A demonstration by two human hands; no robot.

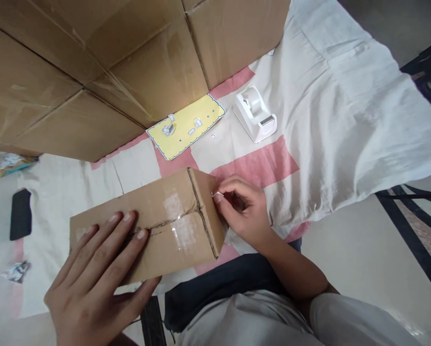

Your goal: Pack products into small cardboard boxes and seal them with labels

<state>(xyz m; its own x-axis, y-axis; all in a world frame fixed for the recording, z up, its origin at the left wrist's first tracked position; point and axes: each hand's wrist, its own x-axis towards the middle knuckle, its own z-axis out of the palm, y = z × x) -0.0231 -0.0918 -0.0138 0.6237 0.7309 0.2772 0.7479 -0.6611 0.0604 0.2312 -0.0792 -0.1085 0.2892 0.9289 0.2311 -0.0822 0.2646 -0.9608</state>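
Note:
A small brown cardboard box (158, 197) lies in front of me, its top seam crossed by a strip of clear tape (181, 230). My left hand (96, 269) grips the box at its left part, fingers stretched over the top and thumb down along the near side. At the right end face, my right hand (242, 206) pinches a small white piece, perhaps paper or a sticker (217, 194), between thumb and forefinger. That piece touches or nearly touches the cardboard; which of the two, I cannot tell.
Stacked large cartons (158, 81) stand behind. Before them lies a yellow sheet (183, 139) with small white cut-outs. A white tape dispenser (255, 115) sits on the red-and-white cloth (338, 120). At left are a black phone-like object (21, 214) and a crumpled wrapper (17, 272).

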